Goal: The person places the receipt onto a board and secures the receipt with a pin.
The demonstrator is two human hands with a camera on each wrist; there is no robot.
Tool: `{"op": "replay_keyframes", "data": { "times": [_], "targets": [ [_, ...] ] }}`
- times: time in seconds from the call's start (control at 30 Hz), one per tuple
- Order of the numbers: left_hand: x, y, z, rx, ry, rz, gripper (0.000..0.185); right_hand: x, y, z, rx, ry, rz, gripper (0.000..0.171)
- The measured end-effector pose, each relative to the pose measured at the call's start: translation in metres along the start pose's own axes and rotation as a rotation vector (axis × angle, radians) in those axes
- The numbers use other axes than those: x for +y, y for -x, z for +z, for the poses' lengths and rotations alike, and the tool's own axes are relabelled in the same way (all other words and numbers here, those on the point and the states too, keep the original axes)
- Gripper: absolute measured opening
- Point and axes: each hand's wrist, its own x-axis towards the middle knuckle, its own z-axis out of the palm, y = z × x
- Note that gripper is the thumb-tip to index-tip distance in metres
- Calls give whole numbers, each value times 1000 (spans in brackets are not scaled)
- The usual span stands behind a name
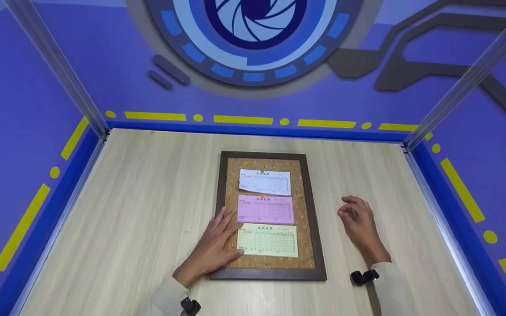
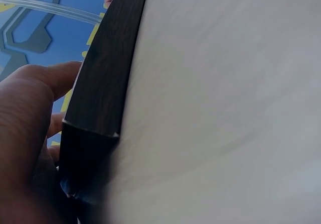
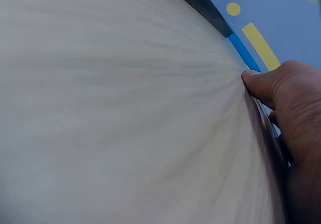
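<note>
A cork board (image 1: 305, 245) in a dark brown frame lies on the table. Three printed slips run down it: a white slip (image 1: 265, 182) with a green push pin (image 1: 262, 172), a pink slip (image 1: 266, 210) with an orange push pin (image 1: 262, 197), and a pale green slip (image 1: 267, 241). My left hand (image 1: 211, 248) rests over the frame's left side, fingers spread, with fingertips at the slips' left edges. Right of the board, my right hand (image 1: 360, 224) is at the table with thumb and forefinger bent toward each other. Whether something small sits between them cannot be made out.
The pale wood-grain table (image 1: 147, 188) extends around the board. Blue printed panels (image 1: 253, 103) with yellow dashes enclose the back and both sides, with clear strips (image 1: 464, 83) at the corners. A small black camera (image 1: 364, 277) sits at the right wrist.
</note>
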Motion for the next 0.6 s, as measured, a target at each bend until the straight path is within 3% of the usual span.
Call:
{"op": "replay_keyframes", "data": {
  "times": [0.3, 0.6],
  "targets": [
    [-1, -1, 1, 19, -13, 22, 78, -16, 3, 0, -13, -67, 185, 8],
    [-1, 0, 1, 12, -29, 27, 77, -35, 6, 0, 3, -148, 187, 4]
  ]
}}
